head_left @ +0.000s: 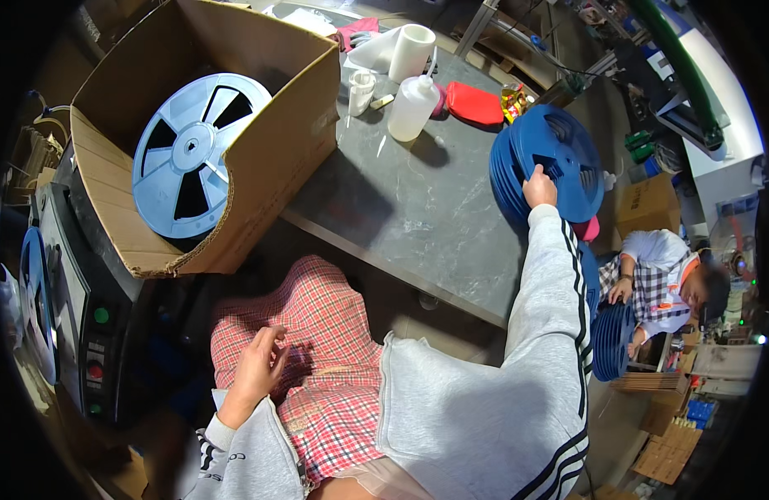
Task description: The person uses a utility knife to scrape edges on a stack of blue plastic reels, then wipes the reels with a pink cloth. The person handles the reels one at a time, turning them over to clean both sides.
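My right hand (540, 188) reaches to the far right of the table, its fingers hooked into a cutout of a blue plastic reel (573, 158). That reel is the front one of a stack of several alike, tilted at the table's right edge. Above my lap, my left hand (258, 367) hangs free with loosely bent fingers, holding nothing. A lighter blue reel (180, 154) with black openings lies inside the open cardboard box (288, 125) at the left. How many reels lie beneath it is hidden.
On the grey table (418, 217) stand a squeeze bottle (413, 108), a plastic cup (361, 92), a white roll (413, 52) and a red pouch (476, 103). A black machine (97, 333) with buttons is at the left. Another person (655, 267) handles a blue reel stack (611, 342) at the right.
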A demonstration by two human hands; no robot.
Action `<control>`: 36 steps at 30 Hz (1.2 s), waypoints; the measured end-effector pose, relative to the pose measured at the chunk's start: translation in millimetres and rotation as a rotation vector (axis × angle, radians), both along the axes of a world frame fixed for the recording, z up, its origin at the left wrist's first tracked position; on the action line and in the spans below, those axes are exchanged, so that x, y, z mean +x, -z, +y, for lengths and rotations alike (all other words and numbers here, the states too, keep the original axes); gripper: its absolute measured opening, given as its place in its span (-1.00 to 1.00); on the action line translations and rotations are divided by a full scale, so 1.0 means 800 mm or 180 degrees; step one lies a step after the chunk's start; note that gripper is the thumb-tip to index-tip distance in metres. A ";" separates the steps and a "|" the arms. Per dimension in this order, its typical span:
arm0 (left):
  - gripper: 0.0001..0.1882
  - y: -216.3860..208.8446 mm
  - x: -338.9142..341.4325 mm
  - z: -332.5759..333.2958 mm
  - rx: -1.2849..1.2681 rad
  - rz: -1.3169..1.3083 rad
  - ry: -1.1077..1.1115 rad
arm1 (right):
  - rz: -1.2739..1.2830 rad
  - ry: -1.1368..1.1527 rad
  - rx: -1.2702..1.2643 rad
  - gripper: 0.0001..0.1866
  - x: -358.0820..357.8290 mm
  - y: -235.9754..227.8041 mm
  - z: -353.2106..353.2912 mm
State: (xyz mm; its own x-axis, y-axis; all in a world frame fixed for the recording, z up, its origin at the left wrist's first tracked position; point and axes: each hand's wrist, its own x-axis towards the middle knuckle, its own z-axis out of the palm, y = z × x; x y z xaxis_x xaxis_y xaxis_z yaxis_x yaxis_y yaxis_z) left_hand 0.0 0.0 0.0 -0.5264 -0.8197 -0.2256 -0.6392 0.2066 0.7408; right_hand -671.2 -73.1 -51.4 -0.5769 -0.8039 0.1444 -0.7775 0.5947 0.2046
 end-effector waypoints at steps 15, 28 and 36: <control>-0.68 -0.033 -0.042 -0.015 -0.0012 0.1180 0.0585 | -0.0111 -0.1455 -0.1304 -0.63 0.231 -0.205 0.144; -0.47 -0.133 -0.017 0.096 0.2941 0.3390 -0.0923 | -0.2394 -0.3226 -0.1548 -0.71 0.614 -0.160 0.238; -0.71 -0.086 0.082 0.153 0.3262 0.3284 -0.2281 | -0.3777 -0.3538 0.0202 -0.29 0.710 -0.118 0.277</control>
